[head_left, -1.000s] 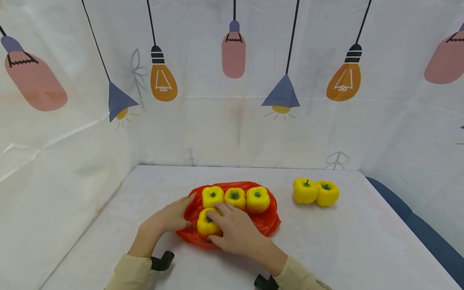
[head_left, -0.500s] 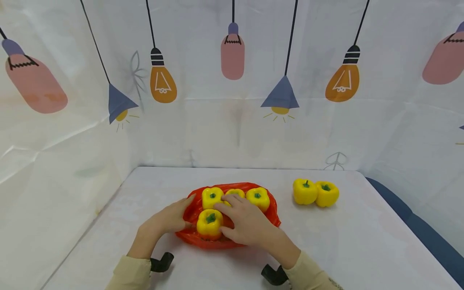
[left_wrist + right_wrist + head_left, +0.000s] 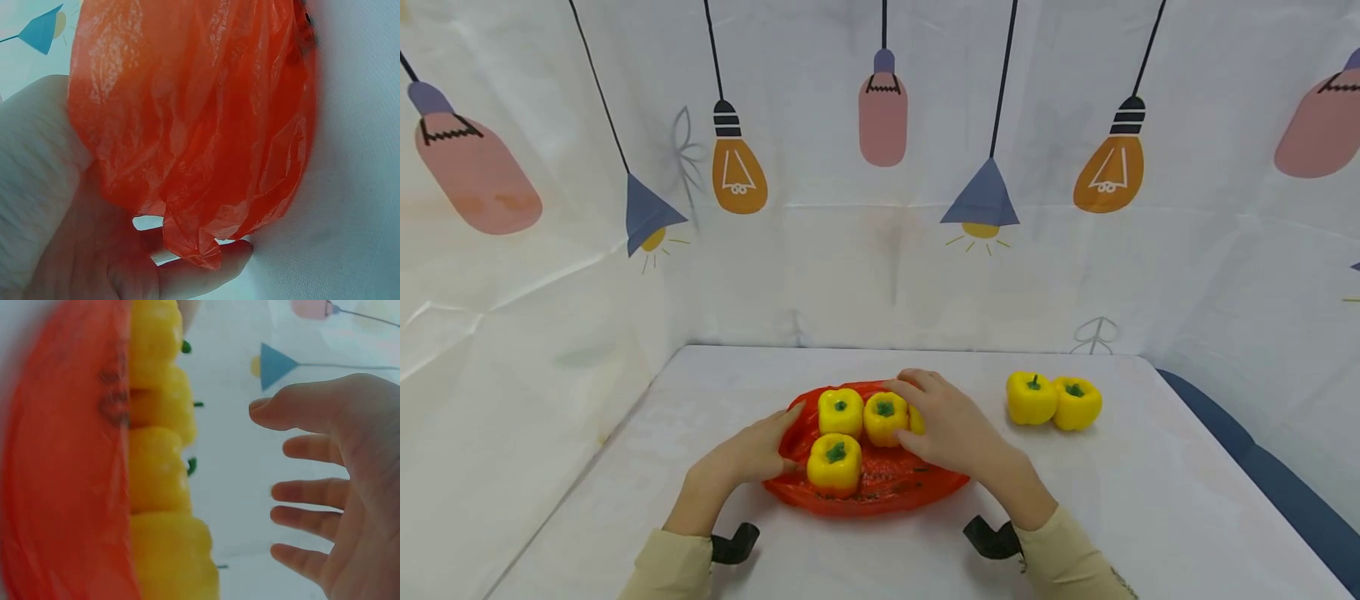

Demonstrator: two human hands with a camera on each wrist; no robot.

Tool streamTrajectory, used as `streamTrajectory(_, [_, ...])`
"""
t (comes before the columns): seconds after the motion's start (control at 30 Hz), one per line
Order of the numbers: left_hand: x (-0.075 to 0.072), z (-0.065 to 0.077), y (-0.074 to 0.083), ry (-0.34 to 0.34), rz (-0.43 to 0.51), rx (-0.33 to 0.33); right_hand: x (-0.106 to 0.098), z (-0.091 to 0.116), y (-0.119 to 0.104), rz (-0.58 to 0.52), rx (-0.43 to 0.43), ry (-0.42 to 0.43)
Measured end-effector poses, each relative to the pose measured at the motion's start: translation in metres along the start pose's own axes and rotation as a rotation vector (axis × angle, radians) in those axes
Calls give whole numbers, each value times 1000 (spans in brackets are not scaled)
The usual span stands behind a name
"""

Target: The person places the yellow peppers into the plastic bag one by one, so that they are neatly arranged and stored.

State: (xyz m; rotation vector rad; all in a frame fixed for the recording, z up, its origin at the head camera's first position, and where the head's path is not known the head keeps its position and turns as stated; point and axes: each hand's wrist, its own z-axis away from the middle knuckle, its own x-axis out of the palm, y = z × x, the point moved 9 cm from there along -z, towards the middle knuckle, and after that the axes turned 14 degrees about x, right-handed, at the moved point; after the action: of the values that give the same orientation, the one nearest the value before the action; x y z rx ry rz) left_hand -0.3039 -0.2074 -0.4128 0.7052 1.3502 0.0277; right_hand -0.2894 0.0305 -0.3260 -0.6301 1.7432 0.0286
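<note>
A red plastic bag lies spread on the table with several yellow bell peppers on it. One bell pepper sits at the front left; behind it are another bell pepper and a middle one. A further bell pepper is mostly covered by my right hand. That hand is above the bag's right part, and its fingers are spread apart, holding nothing, in the right wrist view. My left hand rests against the bag's left end, thumb and fingers apart; the bag's crumpled tip lies by its fingers.
Two more yellow bell peppers, one touching the other, stand at the back right of the white table. A white sheet printed with lamps hangs behind. Dark blue material shows past the right table edge.
My right hand has moved right, from the front left bell pepper across the middle one to the right one, uncovering the first two. My left hand has stayed at the bag's left end.
</note>
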Motion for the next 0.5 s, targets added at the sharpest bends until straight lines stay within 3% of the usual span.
streamTrajectory(0.5, [3,0,-1,0,-2,-2,-29,-5,80,-30,212,-33])
